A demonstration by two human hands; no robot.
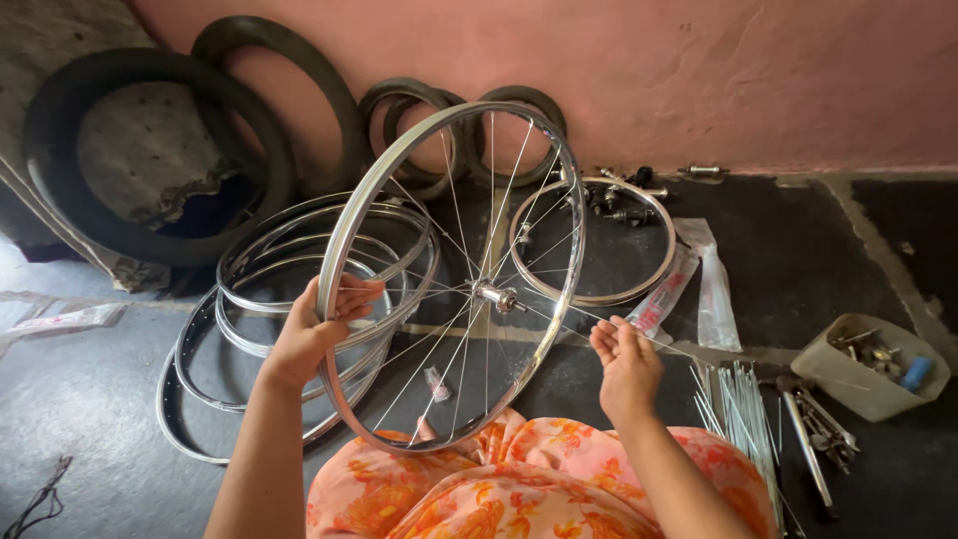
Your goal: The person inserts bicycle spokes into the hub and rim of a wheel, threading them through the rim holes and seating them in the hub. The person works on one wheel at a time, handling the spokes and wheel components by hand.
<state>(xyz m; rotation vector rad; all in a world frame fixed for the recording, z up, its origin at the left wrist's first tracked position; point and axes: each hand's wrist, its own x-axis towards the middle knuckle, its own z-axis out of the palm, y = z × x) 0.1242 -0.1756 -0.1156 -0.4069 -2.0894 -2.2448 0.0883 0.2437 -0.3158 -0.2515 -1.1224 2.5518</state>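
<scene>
**Wheel rim held up, spoke in the other hand**

Looking down from the head camera. Left hand [317, 324] wrapped around the silver wheel rim [351, 220] at about its 9 o'clock edge, fingers curled over the metal, thumb behind. Rim standing tilted, bottom edge resting against the lap in the orange floral cloth [519, 479], top edge up near the pink wall [699, 70]. Hub [496, 295] sitting dead centre, only some spokes laced, lots of gaps.

Right hand [624, 364] at roughly 4 o'clock from the hub, just outside the rim, fingers pinched closed on a thin loose spoke [574, 317] running from the fingertips in toward the hub. Can't tell whether its far end actually sits in the hub flange.

Around it on the dark floor [818, 250]:
- stack of bare rims [249, 274] at 9 o'clock, behind the left hand
- one smaller rim [659, 240] lying flat at 2 o'clock
- black tyres [60, 170] leaning on the wall at 10 to 12 o'clock
- bundle of loose spokes [743, 399] at 4 o'clock, near the right hand
- beige tub of small parts [848, 384] further out at 3 to 4 o'clock
- clear plastic bags [714, 289] between the small rim and the spokes
</scene>
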